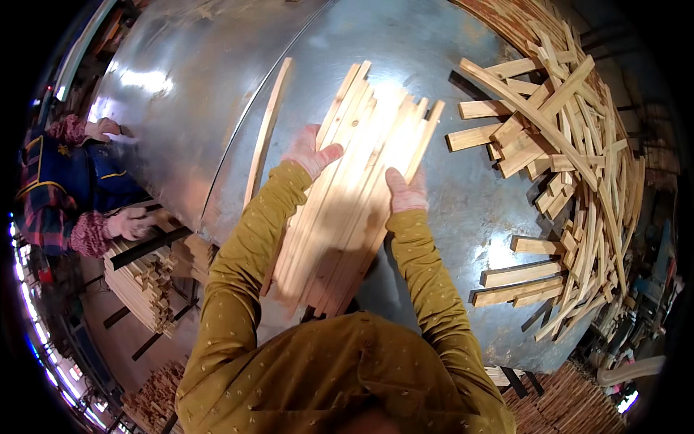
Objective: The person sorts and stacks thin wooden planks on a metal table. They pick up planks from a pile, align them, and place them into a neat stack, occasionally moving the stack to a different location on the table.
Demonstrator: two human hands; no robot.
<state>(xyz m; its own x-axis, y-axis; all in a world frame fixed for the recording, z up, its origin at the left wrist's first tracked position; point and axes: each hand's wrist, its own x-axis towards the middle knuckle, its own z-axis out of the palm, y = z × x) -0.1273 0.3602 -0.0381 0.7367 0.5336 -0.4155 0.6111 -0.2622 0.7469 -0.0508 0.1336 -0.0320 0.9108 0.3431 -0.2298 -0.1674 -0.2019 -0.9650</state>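
Note:
A row of pale wooden strips (343, 202) lies side by side in front of me, reaching over the near edge of the metal table (405, 43). Their far ends are uneven. My left hand (309, 153), in a pinkish glove, grips the row's left side with the thumb on top. On the opposite side my right hand (408, 192), gloved alike, holds the right edge, its thumb up and the other fingers mostly hidden. Left of the row, a single wooden strip (267, 130) lies apart, touched by neither hand.
A jumbled heap of wooden strips (564, 137) covers the table's right side. At left stands a co-worker, whose gloved hand (131, 223) is near a stack of wood (144, 282). A dark seam (235, 137) crosses the metal. More stacked wood (571, 405) stands at lower right.

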